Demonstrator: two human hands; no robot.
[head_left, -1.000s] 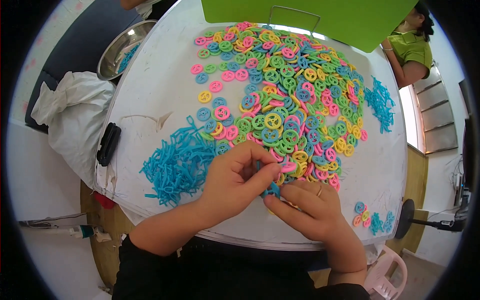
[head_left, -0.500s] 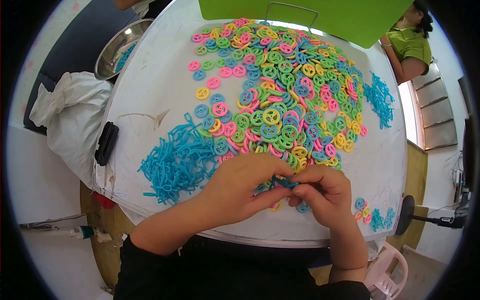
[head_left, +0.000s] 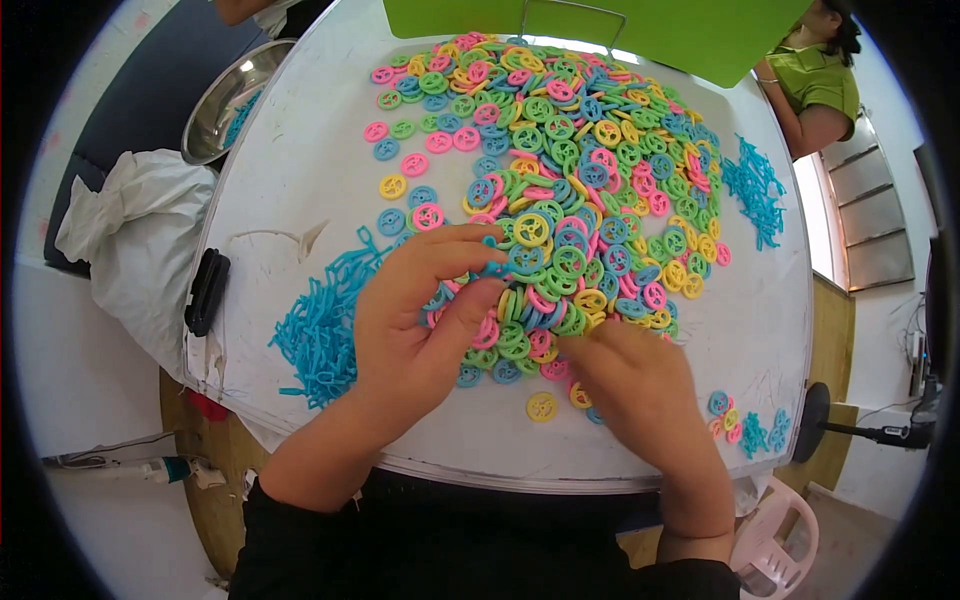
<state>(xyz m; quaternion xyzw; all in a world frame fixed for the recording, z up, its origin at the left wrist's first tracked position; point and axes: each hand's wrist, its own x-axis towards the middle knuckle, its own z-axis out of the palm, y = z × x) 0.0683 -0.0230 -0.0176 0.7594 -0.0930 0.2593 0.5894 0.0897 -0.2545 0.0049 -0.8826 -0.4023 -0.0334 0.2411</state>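
A small blue plastic piece (head_left: 492,268) is pinched between the thumb and fingers of my left hand (head_left: 415,320), raised over the near left edge of a heap of small plastic wheels (head_left: 570,262) in pink, yellow, green and blue. My right hand (head_left: 635,385) is back-up over the heap's near edge, its fingers turned down among the wheels and blurred, so its grip is hidden. Beside my left hand lies a pile of blue forked plastic pieces (head_left: 318,330), partly covered by that hand. A single yellow wheel (head_left: 541,407) rests on the white table (head_left: 470,440) between my wrists.
A black case (head_left: 207,292) lies by the left edge. Blue pieces (head_left: 755,190) form another pile at far right; small wheels and pieces (head_left: 754,434) sit near right. A green board (head_left: 600,25) stands at the back. A metal bowl (head_left: 205,125) is left; another person (head_left: 815,95) is right.
My hands have come apart. The left moved up and left with the blue piece; the right turned over and went down to the wheels. The yellow wheel came into sight.
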